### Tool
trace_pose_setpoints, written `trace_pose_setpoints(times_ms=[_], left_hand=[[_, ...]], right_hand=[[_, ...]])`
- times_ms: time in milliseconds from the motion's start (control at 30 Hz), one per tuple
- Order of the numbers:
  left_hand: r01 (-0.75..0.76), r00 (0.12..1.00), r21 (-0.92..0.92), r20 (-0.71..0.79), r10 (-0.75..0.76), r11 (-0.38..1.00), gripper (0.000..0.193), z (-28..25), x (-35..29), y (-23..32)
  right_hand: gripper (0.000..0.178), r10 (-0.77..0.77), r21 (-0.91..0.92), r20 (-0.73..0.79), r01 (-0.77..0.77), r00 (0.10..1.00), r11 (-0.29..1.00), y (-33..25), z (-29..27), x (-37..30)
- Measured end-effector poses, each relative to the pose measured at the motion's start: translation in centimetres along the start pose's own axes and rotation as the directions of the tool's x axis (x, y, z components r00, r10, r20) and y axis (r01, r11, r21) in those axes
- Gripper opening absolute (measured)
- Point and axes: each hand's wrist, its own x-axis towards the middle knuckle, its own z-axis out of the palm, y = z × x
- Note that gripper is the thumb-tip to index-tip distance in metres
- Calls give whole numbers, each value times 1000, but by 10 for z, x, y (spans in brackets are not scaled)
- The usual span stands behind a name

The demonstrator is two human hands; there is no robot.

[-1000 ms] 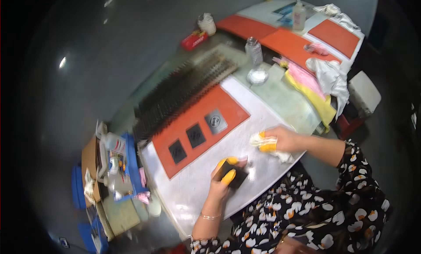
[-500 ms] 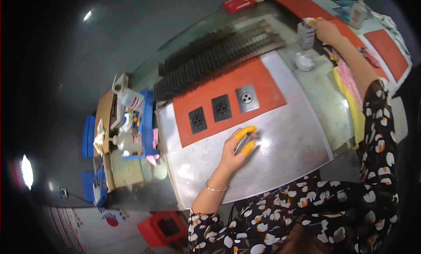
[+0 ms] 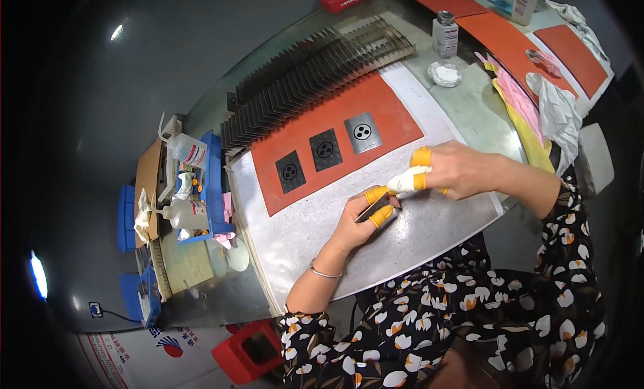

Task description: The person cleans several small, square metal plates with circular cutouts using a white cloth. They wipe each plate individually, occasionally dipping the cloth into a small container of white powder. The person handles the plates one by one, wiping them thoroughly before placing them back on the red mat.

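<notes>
Centrally, just right of the frame's middle, both hands met over a speckled grey sheet [image 3: 322,234] on the bench. The left hand [image 3: 359,221] was closed on a small dark plate [image 3: 377,205], pinched edgewise between thumb and forefinger, each in an orange fingertip cover. The right hand [image 3: 456,171] was closed on a white wad [image 3: 404,182], held between covered fingertips, its tip touching the upper edge of the plate. Whether the wad was cloth or paper could not be told.

Above and left of the hands lay an orange mat [image 3: 396,114] bearing three square plates in a slanting row: two dark ones [image 3: 290,172] [image 3: 325,149] and a silver one [image 3: 362,132], each with a round centre showing small holes. Beyond the mat, toward the top centre, stood a rack of dark upright fins [image 3: 302,80].

At the top right, a small clear bottle [image 3: 445,34] stood beside a shallow white dish [image 3: 445,73]. Further right lay pink and yellow sheets [image 3: 520,107] with a crumpled white cloth [image 3: 553,114] upon them, and further orange mats [image 3: 570,46] beyond.

At the left of the frame, a blue tray [image 3: 213,187] held two clear squeeze bottles [image 3: 186,149] [image 3: 182,214]. A red bin [image 3: 248,352] stood at the lower centre, under the bench edge.
</notes>
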Motion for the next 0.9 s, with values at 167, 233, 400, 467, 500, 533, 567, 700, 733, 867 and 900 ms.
trace_pose_setpoints(times_ms=[167,233,400,467,500,533,567,700,733,867,900], left_hand=[[-51,997,67,57,48,996,14,4,-9,12],[-24,995,41,102,20,999,15,1,-14,9],[31,988,-19,151,-28,999,16,9,-22,-1],[178,982,-188,99,-162,966,15,14,-24,-9],[205,979,-239,58,-197,949,14,15,-24,-9],[203,979,-210,70,-193,956,13,14,-23,-8],[201,979,-181,80,-189,963,12,12,-23,-6],[135,981,-108,151,-118,985,12,9,-20,-5],[115,986,-123,134,-99,986,10,10,-19,-4],[124,992,-372,64,-107,920,21,1,-20,7],[98,995,-405,37,-90,909,29,-4,-21,8]], right_hand=[[44,-74,23,-39,75,996,997,-17,13,1],[37,-103,0,-23,103,994,995,-18,15,1],[32,-163,14,57,162,985,987,-33,16,17],[30,-165,-19,91,167,982,986,-42,16,30],[28,-162,-16,110,165,981,986,-43,15,35],[27,-163,-11,125,166,979,986,-44,15,38],[26,-165,-6,141,167,976,986,-44,14,41],[22,-156,3,195,159,968,987,-45,15,51],[20,-126,22,186,124,975,992,-48,13,52],[39,15,5,92,-16,996,1000,-29,9,32],[43,55,-10,47,-55,997,998,-24,10,23]])
